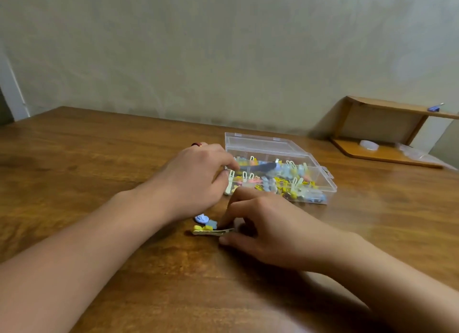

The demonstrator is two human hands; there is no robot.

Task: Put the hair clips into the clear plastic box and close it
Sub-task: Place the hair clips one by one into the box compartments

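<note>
The clear plastic box [329,181] lies open on the wooden table [99,158], its lid [268,144] folded back toward the wall. Several pastel hair clips [285,181] fill it. My left hand [196,176] rests at the box's left front corner, fingers closed around a pale green clip [229,183] that hangs over the box wall. In front of the box, my right hand [263,223] pinches the end of a yellow hair clip [211,231] lying flat on the table. A small blue clip [201,218] lies just behind the yellow one, partly hidden under my left wrist.
A low wooden shelf [387,134] stands against the wall at the back right, with a small white object [369,144] on its base and a blue item [434,108] on top. The wall runs along the table's far edge.
</note>
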